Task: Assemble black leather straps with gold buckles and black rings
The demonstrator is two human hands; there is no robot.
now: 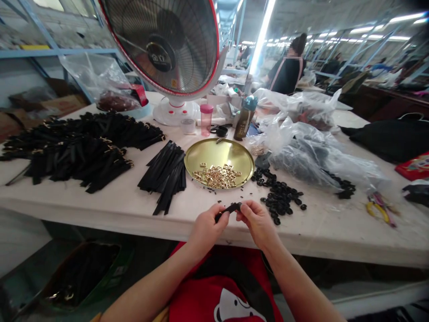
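Observation:
Close to the table's front edge, a short black strap (231, 208) is pinched between my two hands. My left hand (212, 223) is closed round its left part. The fingers of my right hand (257, 220) are closed at its right end; any small piece they hold there is hidden. Just beyond lies a round gold tray (246, 167) with a heap of small gold buckles (219, 176) in it. To the right of the tray, small black rings (279, 197) are scattered on the cloth. Left of the tray lies a fanned stack of black straps (166, 174).
Piles of black straps with gold buckles (77, 152) cover the table's left side. A large round fan (164, 49) stands behind. A pink cup (206, 120), a bottle (246, 118) and clear plastic bags (308, 147) stand further back. Yellow-handled pliers (378, 211) lie at right.

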